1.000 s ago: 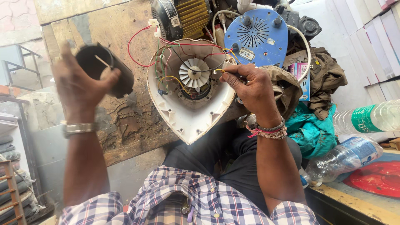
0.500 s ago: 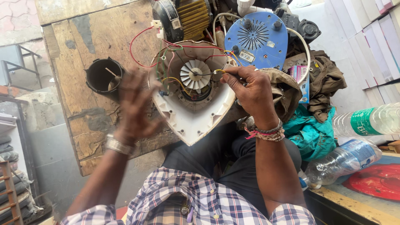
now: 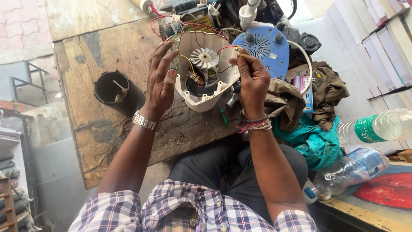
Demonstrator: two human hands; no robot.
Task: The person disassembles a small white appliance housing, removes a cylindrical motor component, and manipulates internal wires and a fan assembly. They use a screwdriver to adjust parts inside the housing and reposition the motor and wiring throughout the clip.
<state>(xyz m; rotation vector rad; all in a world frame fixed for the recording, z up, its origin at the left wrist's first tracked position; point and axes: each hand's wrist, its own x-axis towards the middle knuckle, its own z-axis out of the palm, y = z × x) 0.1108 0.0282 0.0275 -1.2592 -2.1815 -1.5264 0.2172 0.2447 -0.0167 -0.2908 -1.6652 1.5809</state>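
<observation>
I hold a white appliance housing (image 3: 201, 96) up over the worn wooden counter (image 3: 86, 90), its open underside turned toward me. My left hand (image 3: 161, 81) lies flat against the housing's left wall, fingers long and spread, thumb tucked toward the rim; that grip is loose and open, steadying the shell without closing on anything. My right hand (image 3: 253, 81) comes in from the other side, and its grip is pressed together, thumb and forefinger pinching a thin wire end (image 3: 237, 51) at the housing's right edge. Inside the shell sits a white fan wheel (image 3: 204, 58), with yellow and red wires (image 3: 189, 64) looping around it and trailing up over the rim toward the clutter at the back.

To my left on the counter stands a black cup-like part (image 3: 113, 90), well apart from the housing, with a small stick lying in it. Just beyond my right hand lies a round blue plate (image 3: 264, 47) with slots in its middle. A green-handled screwdriver (image 3: 223, 115) rests on the counter below the housing. At my right are a brown cloth (image 3: 326, 90), a teal cloth (image 3: 313, 139) and two clear plastic bottles (image 3: 373, 126). A metal watch (image 3: 145, 121) circles my left wrist.
</observation>
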